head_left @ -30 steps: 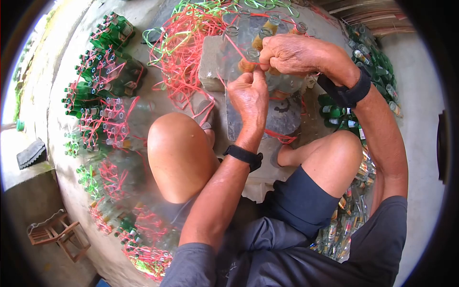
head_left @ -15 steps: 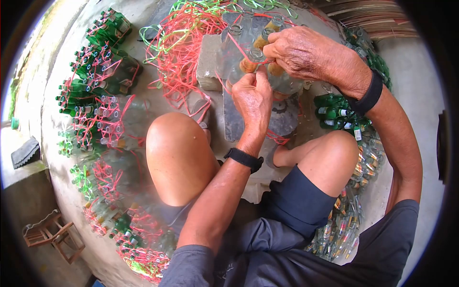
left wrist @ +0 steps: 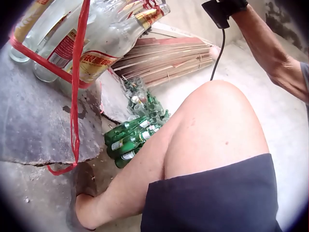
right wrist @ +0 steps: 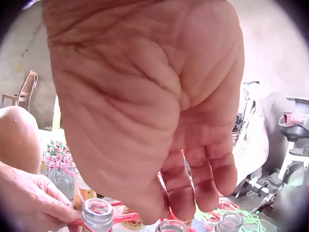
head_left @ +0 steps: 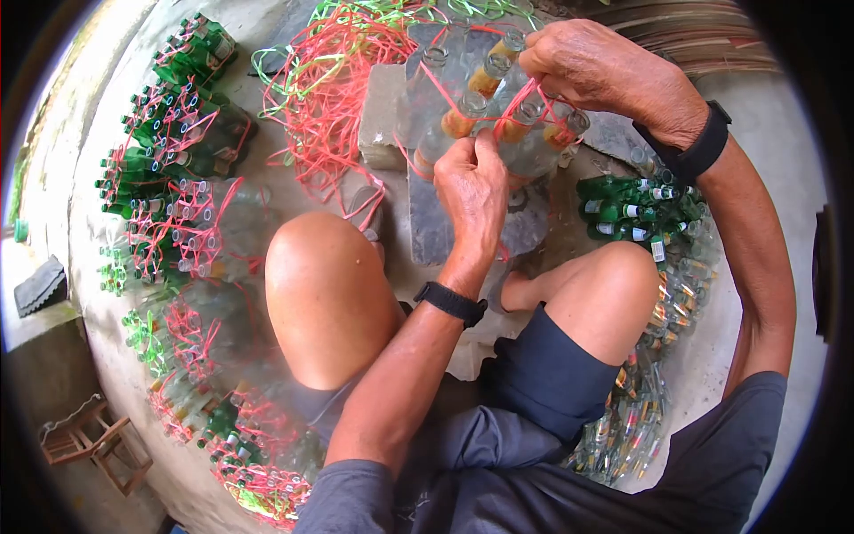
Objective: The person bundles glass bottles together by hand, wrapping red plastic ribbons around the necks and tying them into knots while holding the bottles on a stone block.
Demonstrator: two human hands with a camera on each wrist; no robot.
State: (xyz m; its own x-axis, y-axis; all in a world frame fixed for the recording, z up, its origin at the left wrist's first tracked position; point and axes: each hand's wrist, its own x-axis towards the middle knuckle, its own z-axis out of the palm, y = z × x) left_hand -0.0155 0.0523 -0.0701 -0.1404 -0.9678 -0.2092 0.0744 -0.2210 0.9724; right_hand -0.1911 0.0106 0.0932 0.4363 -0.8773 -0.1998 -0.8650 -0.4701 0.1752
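Observation:
Several clear glass bottles (head_left: 434,80), some with gold neck labels, stand bunched on a dark slab (head_left: 436,227). A red plastic strap (left wrist: 48,65) circles them at label height in the left wrist view, and red strands cross their necks in the head view. My left hand (head_left: 473,182) pinches the strap between thumb and forefinger, at the near side of the bunch. Above the right-hand bottles, my right hand (head_left: 605,76) grips red strands that run down between the necks. In the right wrist view its fingers (right wrist: 181,200) curl over the bottle mouths.
A grey block (head_left: 384,116) adjoins the slab, beside a tangled heap of red and green straps (head_left: 329,107). Strapped bundles of bottles (head_left: 191,133) line the left. Loose green bottles (head_left: 623,209) and clear ones lie right, beyond my knee (head_left: 614,285).
My right hand has moved up and right from beside the left one, drawing out red strands and uncovering the right-hand bottle necks. My left hand stays at about the same place.

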